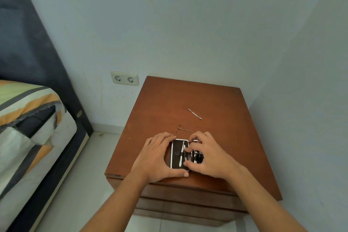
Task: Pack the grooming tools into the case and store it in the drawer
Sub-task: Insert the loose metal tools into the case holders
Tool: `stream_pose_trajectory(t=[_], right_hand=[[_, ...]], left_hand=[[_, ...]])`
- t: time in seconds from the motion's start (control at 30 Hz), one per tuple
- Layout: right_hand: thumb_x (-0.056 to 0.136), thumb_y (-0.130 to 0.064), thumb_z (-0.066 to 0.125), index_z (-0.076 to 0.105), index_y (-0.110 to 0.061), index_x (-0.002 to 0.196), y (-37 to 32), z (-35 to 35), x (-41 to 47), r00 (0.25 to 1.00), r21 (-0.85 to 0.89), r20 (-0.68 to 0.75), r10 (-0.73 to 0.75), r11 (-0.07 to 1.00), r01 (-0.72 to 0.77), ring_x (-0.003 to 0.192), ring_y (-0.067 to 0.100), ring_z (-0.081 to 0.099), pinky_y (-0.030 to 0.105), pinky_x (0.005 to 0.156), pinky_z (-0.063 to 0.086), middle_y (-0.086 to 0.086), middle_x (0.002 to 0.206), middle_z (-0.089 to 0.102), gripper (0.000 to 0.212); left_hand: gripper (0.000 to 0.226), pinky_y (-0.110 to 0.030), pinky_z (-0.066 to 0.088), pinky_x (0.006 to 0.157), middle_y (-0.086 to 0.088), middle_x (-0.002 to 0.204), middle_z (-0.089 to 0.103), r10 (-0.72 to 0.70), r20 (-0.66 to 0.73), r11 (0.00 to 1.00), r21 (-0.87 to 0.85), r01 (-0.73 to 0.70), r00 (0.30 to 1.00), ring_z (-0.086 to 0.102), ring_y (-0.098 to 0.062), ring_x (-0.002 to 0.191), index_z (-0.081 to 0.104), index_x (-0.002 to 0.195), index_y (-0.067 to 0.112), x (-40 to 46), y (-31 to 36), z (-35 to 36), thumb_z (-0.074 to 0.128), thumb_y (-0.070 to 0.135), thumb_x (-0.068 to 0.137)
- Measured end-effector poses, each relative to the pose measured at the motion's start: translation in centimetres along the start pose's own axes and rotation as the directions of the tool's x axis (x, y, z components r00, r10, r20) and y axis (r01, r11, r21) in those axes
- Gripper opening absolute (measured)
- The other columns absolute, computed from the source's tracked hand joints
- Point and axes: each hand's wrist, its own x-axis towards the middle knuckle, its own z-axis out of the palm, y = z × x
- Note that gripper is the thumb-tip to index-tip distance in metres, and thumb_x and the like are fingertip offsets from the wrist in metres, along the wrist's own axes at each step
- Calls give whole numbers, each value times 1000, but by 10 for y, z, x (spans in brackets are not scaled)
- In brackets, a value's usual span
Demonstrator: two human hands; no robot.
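Left hand (156, 158) gripping open case (178, 153), right hand (209, 156) pinching a tool inside; risks popping seated tools, 2 loose tools (194, 114) forgotten on counter (226, 103).

Striped bed (28, 118), wall socket (124, 78)

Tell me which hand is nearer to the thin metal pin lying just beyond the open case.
Right. The right hand has its fingertips just short of the thin pin; the left hand grips the case farther left.

Matt brown wood nightstand (216, 100); shiny metal tools (195, 114)
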Motion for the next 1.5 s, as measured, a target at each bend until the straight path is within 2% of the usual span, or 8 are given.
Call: stream_pose_trajectory(t=[0.27, 0.5, 0.67, 0.8, 1.0, 1.23, 1.37, 1.5], right_hand=[[81, -62, 73, 70, -34, 129, 2, 1, -6, 1000, 71, -12, 19, 997, -18, 116, 10, 45, 22, 103, 42, -20, 130, 45, 55], [81, -63, 74, 73, -35, 114, 7, 3, -4, 1000, 58, -7, 10, 998, -9, 115, 10, 46, 27, 101, 44, -19, 128, 46, 43], [83, -58, 76, 74, -39, 108, 5, -3, 4, 994, 149, -62, 86, 986, -76, 111, 3, 51, 16, 95, 40, -24, 117, 55, 32], [92, -36, 74, 78, -34, 97, 8, -9, 37, 952, 171, -226, 208, 970, -171, 97, 3, 55, 29, 90, 44, -21, 100, 66, 7], [95, -29, 72, 79, -29, 96, 19, -9, 75, 935, 60, -136, 326, 945, -321, 101, 13, 51, 34, 94, 46, -13, 100, 59, 7], [106, -24, 54, 67, -20, 109, 25, 1, 71, 973, -73, -40, 228, 970, -231, 111, 15, 48, 34, 103, 44, -11, 110, 46, 14], [102, -28, 62, 69, -21, 108, 28, -3, 69, 972, -61, -73, 223, 972, -228, 108, 13, 54, 32, 99, 46, -10, 111, 52, 11], [98, -23, 69, 71, -20, 96, 33, -5, 62, 975, -10, -126, 181, 983, -183, 94, 9, 56, 33, 91, 50, -13, 101, 56, 4]], left_hand=[[122, -31, 19, 125, 20, 155, 36, 2, -4, 1000, -1, -2, 1000, 27, 0, 147, 39, 155, 31, -1, 1, 0, 61, 102, 59], [121, -28, 18, 125, 20, 155, 36, 5, -5, 1000, 2, -5, 1000, 26, 0, 147, 38, 155, 33, -1, 0, 0, 61, 102, 59], [122, -31, 18, 126, 19, 157, 35, 3, 4, 1000, 4, -3, 1000, 25, 0, 148, 37, 156, 32, -1, 1, -1, 61, 102, 59], [124, -36, 19, 127, 18, 158, 35, -3, 12, 1000, 4, 3, 1000, 24, -2, 150, 36, 157, 33, 0, 1, 0, 60, 104, 58], [126, -34, 17, 128, 18, 160, 34, -6, 17, 1000, 14, 6, 1000, 23, -2, 151, 35, 157, 32, 0, 1, 0, 58, 105, 57], [124, -35, 18, 127, 18, 159, 35, -7, 13, 1000, 11, 7, 1000, 25, -3, 151, 36, 157, 33, 1, -1, 1, 59, 105, 58], [124, -35, 17, 128, 18, 160, 33, -12, 23, 1000, 12, 12, 1000, 24, -3, 151, 35, 157, 34, 1, -1, 1, 59, 104, 58], [124, -36, 17, 128, 19, 160, 32, -17, 27, 1000, 10, 16, 999, 23, -2, 150, 34, 157, 34, 1, 0, 0, 59, 105, 58]])
